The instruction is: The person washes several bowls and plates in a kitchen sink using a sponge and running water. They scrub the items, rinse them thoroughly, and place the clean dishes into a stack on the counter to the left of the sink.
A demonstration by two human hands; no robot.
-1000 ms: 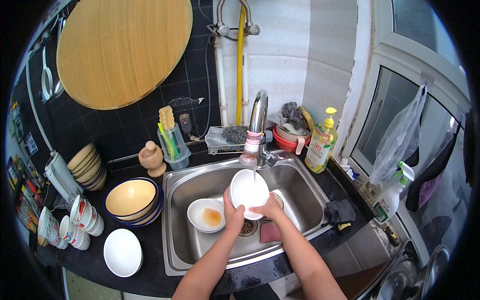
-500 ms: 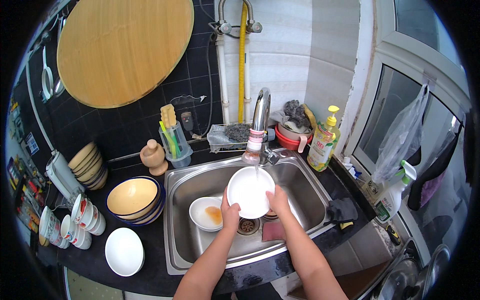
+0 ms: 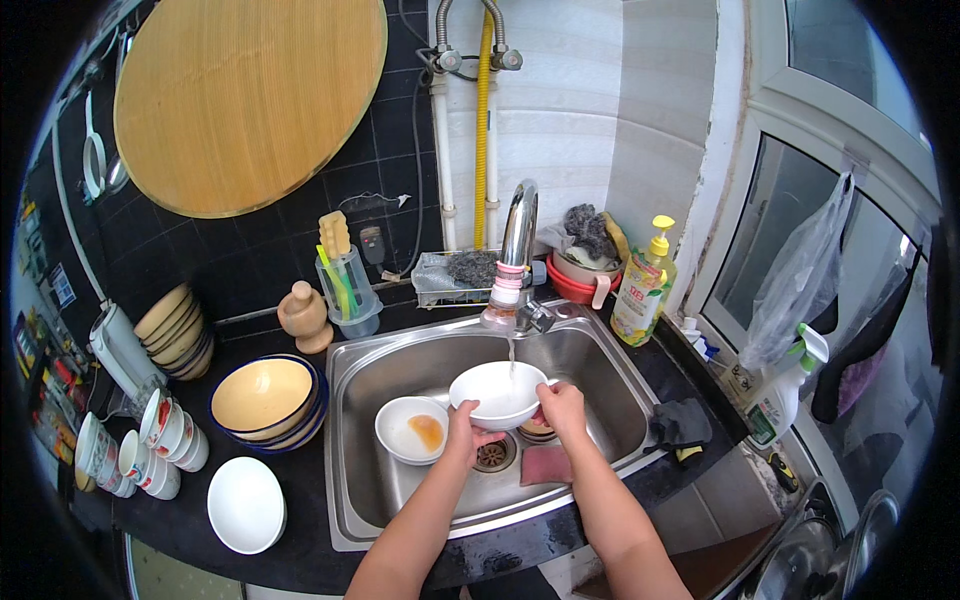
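Note:
Between my hands I hold a white bowl (image 3: pixel 498 392) over the sink (image 3: pixel 375 500), its opening upward and tipped slightly. My left hand (image 3: pixel 466 432) grips its left rim, and my right hand (image 3: pixel 560 408) is closed on the right rim. A thin stream of water runs from the faucet (image 3: pixel 520 230) into it. Lower in the basin, to the left, sits another white bowl (image 3: pixel 398 440) with an orange-brown patch inside. A reddish sponge (image 3: pixel 546 466) lies by the drain (image 3: pixel 495 454), near my right wrist. Part of a small stacked item shows behind my right hand.
On the left counter stand a white bowl (image 3: pixel 246 505), cream bowls with blue rims (image 3: pixel 262 392), patterned cups (image 3: pixel 160 460) and a wooden jar (image 3: pixel 305 316). A yellow-topped soap bottle (image 3: pixel 645 285) and dark gloves (image 3: pixel 680 425) are right of the sink. A wire rack (image 3: pixel 460 290) sits behind.
The held bowl has tilted from facing me to nearly level, and it sits slightly lower under the stream. My hands have turned with it; the other dishes stay put.

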